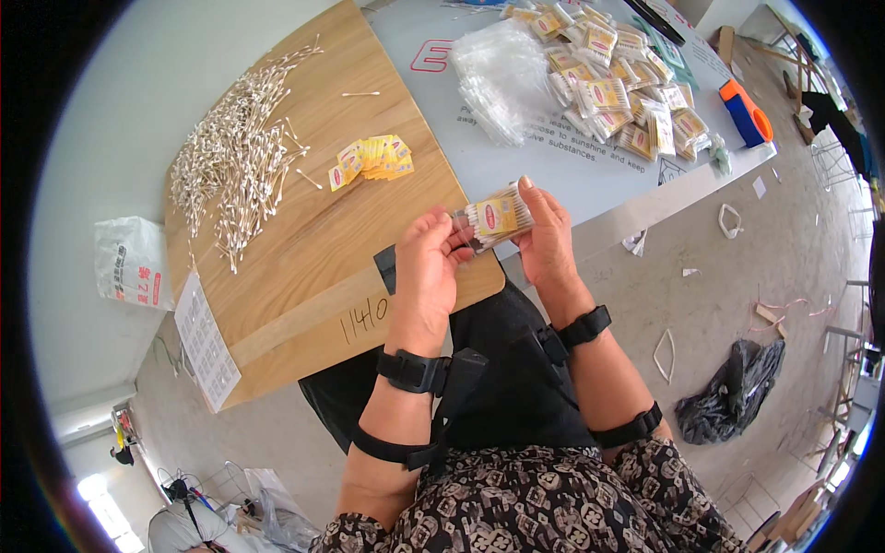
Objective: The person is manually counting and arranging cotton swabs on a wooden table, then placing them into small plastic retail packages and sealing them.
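Between my two hands, above the near edge of the wooden table, is a clear packet of cotton swabs [499,216] with a yellow label card inside. My left hand [430,263] grips its left end, thumb and fingers pinched on the clear film. At the other end, my right hand [548,235] holds the packet with its thumb on top. Yellow label cards [373,159] lie spread in a small overlapping stack beyond my left hand. Farther left is a large heap of loose cotton swabs [235,152], with one stray swab [360,94] apart from it.
A pile of filled swab packets [604,95] covers the far grey table, beside a stack of empty clear bags [502,78]. An orange and blue tape dispenser [745,112] stands at that table's right edge. A printed sheet [206,341] hangs at the wooden table's left edge. A black plastic bag [731,392] lies on the floor.
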Action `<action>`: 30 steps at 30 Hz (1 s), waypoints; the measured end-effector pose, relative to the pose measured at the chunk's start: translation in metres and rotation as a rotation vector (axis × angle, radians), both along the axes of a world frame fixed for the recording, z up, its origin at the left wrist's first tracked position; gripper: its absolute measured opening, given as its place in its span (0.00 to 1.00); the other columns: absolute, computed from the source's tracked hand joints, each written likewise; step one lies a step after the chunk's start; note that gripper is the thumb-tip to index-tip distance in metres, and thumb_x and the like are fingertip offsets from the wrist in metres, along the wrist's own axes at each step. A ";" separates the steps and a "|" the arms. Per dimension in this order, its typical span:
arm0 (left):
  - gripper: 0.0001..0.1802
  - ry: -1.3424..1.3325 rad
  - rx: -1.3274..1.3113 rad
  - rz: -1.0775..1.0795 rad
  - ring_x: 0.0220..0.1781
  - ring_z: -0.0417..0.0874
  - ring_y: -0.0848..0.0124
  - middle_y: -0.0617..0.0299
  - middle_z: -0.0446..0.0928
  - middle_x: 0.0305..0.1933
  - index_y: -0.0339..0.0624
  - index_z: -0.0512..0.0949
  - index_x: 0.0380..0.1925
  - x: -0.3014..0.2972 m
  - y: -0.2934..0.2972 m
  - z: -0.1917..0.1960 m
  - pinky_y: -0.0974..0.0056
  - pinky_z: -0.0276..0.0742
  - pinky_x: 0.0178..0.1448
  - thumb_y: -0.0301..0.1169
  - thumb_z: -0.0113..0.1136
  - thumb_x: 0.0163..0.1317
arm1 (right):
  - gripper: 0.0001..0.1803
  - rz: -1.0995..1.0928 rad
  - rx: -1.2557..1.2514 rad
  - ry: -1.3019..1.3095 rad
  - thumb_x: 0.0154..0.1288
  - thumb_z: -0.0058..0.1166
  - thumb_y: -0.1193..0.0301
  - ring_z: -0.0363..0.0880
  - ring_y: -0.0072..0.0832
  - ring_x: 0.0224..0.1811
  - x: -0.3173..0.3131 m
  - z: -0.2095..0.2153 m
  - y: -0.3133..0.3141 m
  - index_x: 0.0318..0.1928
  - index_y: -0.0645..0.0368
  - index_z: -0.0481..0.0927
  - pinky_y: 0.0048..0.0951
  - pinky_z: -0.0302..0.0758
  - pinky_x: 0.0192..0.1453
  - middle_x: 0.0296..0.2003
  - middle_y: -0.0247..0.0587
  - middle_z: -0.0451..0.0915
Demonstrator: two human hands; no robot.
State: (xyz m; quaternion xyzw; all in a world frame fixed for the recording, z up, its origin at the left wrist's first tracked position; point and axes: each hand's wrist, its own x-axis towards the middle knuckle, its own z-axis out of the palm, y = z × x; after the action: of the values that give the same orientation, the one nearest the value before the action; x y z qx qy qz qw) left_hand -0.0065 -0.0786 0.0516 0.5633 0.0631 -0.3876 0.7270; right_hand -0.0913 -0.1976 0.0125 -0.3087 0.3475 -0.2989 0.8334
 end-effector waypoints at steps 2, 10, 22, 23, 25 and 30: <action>0.18 -0.052 0.046 -0.044 0.45 0.82 0.65 0.52 0.80 0.45 0.33 0.68 0.57 -0.003 -0.001 0.001 0.64 0.77 0.42 0.29 0.50 0.71 | 0.24 0.040 -0.059 0.081 0.67 0.60 0.56 0.82 0.23 0.32 0.000 0.004 -0.002 0.46 0.68 0.79 0.25 0.79 0.34 0.34 0.40 0.82; 0.12 -0.857 0.353 -0.162 0.41 0.80 0.77 0.58 0.81 0.42 0.31 0.77 0.49 -0.007 0.015 -0.019 0.71 0.78 0.49 0.21 0.54 0.67 | 0.25 0.203 -0.873 0.637 0.69 0.54 0.53 0.82 0.44 0.28 0.010 0.012 -0.030 0.36 0.68 0.81 0.39 0.76 0.34 0.21 0.52 0.79; 0.11 -0.784 0.270 -0.210 0.41 0.80 0.76 0.59 0.81 0.41 0.33 0.78 0.48 -0.006 0.026 -0.015 0.71 0.78 0.46 0.21 0.55 0.68 | 0.21 0.175 -1.074 0.661 0.69 0.54 0.61 0.75 0.49 0.21 -0.008 -0.016 -0.068 0.26 0.66 0.78 0.40 0.72 0.30 0.21 0.52 0.78; 0.11 -0.782 0.266 -0.208 0.41 0.80 0.76 0.59 0.81 0.41 0.33 0.78 0.48 -0.005 0.027 -0.017 0.71 0.78 0.46 0.21 0.55 0.68 | 0.20 0.178 -0.749 0.579 0.70 0.54 0.62 0.75 0.39 0.20 -0.014 -0.012 -0.071 0.26 0.67 0.78 0.36 0.72 0.28 0.20 0.45 0.79; 0.13 -0.854 0.161 -0.154 0.41 0.80 0.76 0.61 0.80 0.41 0.33 0.78 0.49 -0.004 0.027 -0.013 0.71 0.77 0.44 0.18 0.56 0.65 | 0.18 0.206 -0.361 0.426 0.71 0.55 0.62 0.74 0.17 0.22 -0.021 0.000 -0.069 0.30 0.67 0.80 0.27 0.71 0.25 0.23 0.30 0.78; 0.21 -1.156 0.020 -0.217 0.38 0.80 0.73 0.64 0.78 0.40 0.42 0.80 0.50 -0.014 0.010 0.041 0.70 0.77 0.42 0.16 0.65 0.55 | 0.15 0.468 -0.140 0.178 0.70 0.56 0.64 0.77 0.20 0.21 -0.021 0.019 -0.037 0.36 0.65 0.83 0.25 0.73 0.24 0.24 0.33 0.80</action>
State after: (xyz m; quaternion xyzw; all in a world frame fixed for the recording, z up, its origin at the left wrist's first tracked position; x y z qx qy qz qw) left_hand -0.0208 -0.0683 0.0924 0.6932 -0.3980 -0.0891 0.5943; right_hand -0.1124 -0.2350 0.0315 -0.4626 0.3171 -0.0927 0.8227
